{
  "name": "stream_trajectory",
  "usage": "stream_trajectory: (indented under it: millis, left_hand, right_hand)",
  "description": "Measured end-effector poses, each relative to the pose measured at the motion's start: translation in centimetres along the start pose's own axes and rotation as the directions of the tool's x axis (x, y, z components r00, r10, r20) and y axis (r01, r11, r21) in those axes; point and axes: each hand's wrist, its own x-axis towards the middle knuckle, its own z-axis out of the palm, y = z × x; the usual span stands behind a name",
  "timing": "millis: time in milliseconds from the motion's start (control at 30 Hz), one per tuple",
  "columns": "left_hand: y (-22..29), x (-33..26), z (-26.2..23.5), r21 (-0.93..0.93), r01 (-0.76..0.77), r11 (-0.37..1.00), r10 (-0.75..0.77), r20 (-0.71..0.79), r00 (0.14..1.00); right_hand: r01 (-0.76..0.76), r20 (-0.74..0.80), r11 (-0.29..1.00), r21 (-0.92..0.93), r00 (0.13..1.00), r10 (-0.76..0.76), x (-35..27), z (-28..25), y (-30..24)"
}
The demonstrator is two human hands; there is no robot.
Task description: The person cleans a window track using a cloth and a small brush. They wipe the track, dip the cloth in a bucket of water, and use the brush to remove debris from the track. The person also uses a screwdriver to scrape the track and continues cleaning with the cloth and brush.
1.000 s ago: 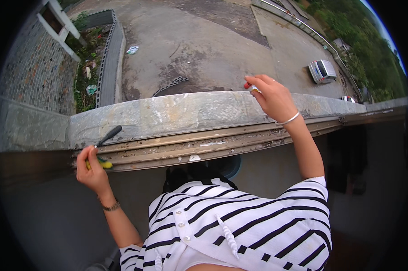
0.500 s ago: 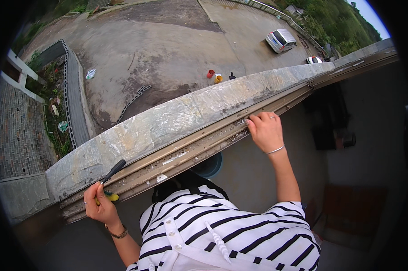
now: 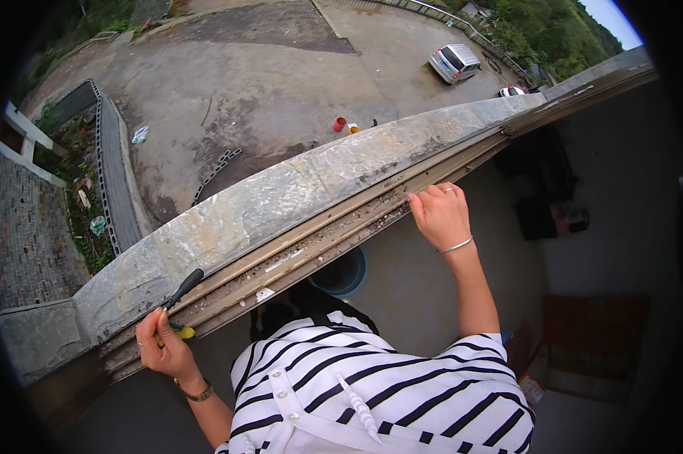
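Observation:
A metal window track [image 3: 341, 227], strewn with grit and pale debris, runs diagonally in front of me beside a grey stone ledge [image 3: 228, 212]. At the track's left end, my left hand [image 3: 164, 344] is closed around a slim tool with a black handle [image 3: 184, 287], which points up and right over the ledge. Below those fingers shows a yellow and dark green piece [image 3: 183, 331]; whether it belongs to the same tool I cannot tell. Farther right, my right hand [image 3: 441, 216] has its fingers curled together at the track's near edge, hiding whatever they may hold.
A blue-rimmed bucket [image 3: 345, 272] stands on the floor below the track. Past the ledge, far beneath, lies a paved yard [image 3: 273, 91] with a red bucket [image 3: 340, 124] and a silver van [image 3: 455, 62]. Dark furniture [image 3: 599, 333] is at the right indoors.
My right hand has moved slightly toward the track's near edge, its fingers drawn closer together. My left hand keeps its grip. The view has shifted a little, exposing more of the floor bucket.

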Motion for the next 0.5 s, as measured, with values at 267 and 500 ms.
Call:
stream_trajectory:
  millis: [267, 500]
  left_hand:
    - [0.0, 0.1, 0.1, 0.011, -0.033, 0.999, 0.033, 0.018, 0.999]
    - [0.0, 0.0, 0.0, -0.002, -0.007, 1.000, 0.007, 0.002, 1.000]
  right_hand:
    - [0.194, -0.011, 0.970, 0.144, 0.981, -0.194, -0.2, 0.1, -6.3]
    - [-0.037, -0.028, 0.946, 0.321, 0.998, 0.049, 0.9, 0.2, -3.0]
